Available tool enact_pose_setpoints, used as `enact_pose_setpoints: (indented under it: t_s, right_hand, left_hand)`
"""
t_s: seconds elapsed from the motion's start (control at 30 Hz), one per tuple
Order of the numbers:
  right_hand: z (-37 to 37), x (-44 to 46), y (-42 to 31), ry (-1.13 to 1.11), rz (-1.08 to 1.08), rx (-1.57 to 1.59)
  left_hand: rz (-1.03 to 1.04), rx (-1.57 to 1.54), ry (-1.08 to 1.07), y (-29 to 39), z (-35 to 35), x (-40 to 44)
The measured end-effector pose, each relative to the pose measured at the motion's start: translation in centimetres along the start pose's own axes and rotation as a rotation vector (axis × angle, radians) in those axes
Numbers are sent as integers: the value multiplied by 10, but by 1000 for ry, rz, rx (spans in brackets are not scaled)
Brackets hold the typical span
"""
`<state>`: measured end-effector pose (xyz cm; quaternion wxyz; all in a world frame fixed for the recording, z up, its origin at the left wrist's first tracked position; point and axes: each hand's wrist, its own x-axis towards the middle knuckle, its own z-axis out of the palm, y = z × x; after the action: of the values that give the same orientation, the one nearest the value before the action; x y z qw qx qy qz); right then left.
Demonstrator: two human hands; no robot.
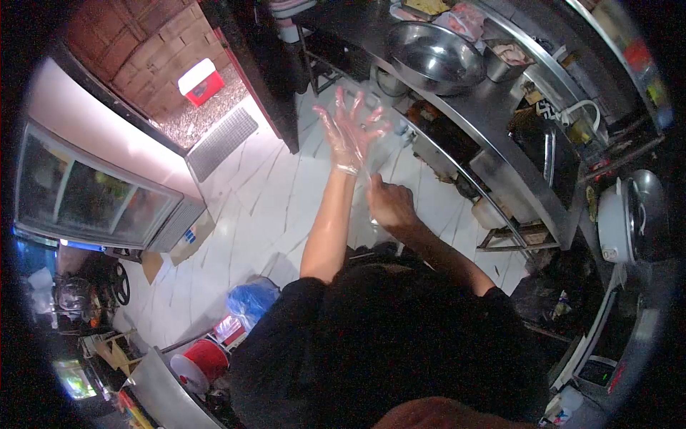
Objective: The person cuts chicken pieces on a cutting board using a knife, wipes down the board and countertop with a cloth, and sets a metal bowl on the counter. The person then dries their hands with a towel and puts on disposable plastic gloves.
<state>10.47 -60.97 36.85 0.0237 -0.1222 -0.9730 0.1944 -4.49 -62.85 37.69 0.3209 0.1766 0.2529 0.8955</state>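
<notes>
My left hand [346, 132] is raised in front of me with its fingers spread, covered by a clear plastic glove [348, 166] that reaches the wrist. Just below and to the right, my right hand [391, 204] is closed in a pinch at the edge of the glove's cuff. A stretched strip of the thin plastic runs between the wrist and these fingers. Both hands are over the floor, to the left of the steel counter.
A large steel bowl [437, 58] and a metal container [509, 57] with pale food stand on the steel counter [493, 114]. At left is a glass-fronted fridge [93, 187]. A red and white cooler [201, 82] sits beyond the doorway mat [223, 143]. Behind me lies a blue plastic bag [252, 299].
</notes>
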Motion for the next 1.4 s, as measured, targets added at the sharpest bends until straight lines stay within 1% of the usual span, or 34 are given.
enact_pose_setpoints:
  t_s: [0.03,0.07,0.13,0.2,0.23,0.27,0.3,0.33,0.4,0.5,0.53,0.57,0.63,0.67,0.73,0.77,0.8,0.87,0.9,0.93,0.97,1.0,1.07,1.1,1.17,1.2,1.23,1.27,1.3,1.33,1.37,1.4]
  right_hand:
    - [-2,1,-3,16,-1,-9]
    - [-5,1,-4,-18,33,20]
    - [-14,2,-10,-86,93,81]
    - [2,3,5,-57,47,-23]
    - [-1,6,7,-38,19,-77]
    - [-3,7,8,138,37,-24]
    - [-6,7,10,312,57,28]
    - [-15,7,8,485,78,79]
    - [-39,7,3,448,4,91]
    - [-49,24,9,387,-65,42]
    - [-48,28,12,367,-86,13]
    - [-40,31,11,408,-161,-2]
    - [-18,34,2,486,-302,-22]
    - [-15,31,-1,491,-297,35]
    - [-16,28,-2,510,-295,129]
    - [-23,29,-8,537,-309,118]
    - [-31,30,-15,579,-261,98]
    - [-47,35,-21,661,-167,55]
    - [-47,38,-14,626,-150,-12]
    - [-42,42,-4,591,-133,-77]
    - [-37,45,3,554,-117,-140]
    - [-28,44,5,501,-165,-107]
    - [-12,33,-3,393,-260,-43]
    - [-4,19,-12,301,-336,-31]
    - [4,-7,-32,114,-499,-10]
    - [4,-4,-31,240,-485,150]
    - [1,2,-25,365,-472,310]
    - [-17,8,-29,484,-455,472]
    - [-40,13,-30,135,128,530]
    - [-49,21,-23,405,-44,443]
    - [-56,28,-25,482,-141,421]
    - [-61,33,-26,561,-234,397]
  left_hand:
    - [-24,38,31,1,13,-8]
    - [-50,76,66,0,20,-12]
    - [-127,251,268,-15,4,-1]
    - [-52,454,335,-37,-24,11]
    - [69,570,294,-36,-17,12]
    - [188,687,249,-31,-12,13]
    - [24,729,336,-27,-10,3]
    - [15,785,320,-24,-8,4]
    - [-11,899,283,-24,-8,3]
    - [102,849,246,-39,-16,6]
    - [164,909,33,-39,-20,7]
    - [223,962,-180,-37,-26,7]
    - [304,1056,-251,-32,-36,12]
    - [330,1099,-109,-23,-31,20]
    - [248,902,115,-10,-13,29]
    - [126,674,196,6,11,23]
    - [-3,448,275,20,30,18]
    - [117,326,230,36,46,25]
    - [212,289,155,42,43,29]
    - [240,292,97,49,36,33]
    - [250,184,71,56,36,36]
    - [257,76,47,62,36,37]
    - [432,7,145,73,50,36]
    - [520,-27,196,77,54,35]
    - [591,-71,175,89,34,51]
    - [629,-90,162,96,21,58]
    - [508,-275,79,105,12,59]
    - [458,-303,53,108,13,56]
    - [406,-330,30,108,13,51]
    - [351,-356,5,106,16,47]
    - [324,-359,56,99,28,41]
    - [285,-352,51,93,35,38]
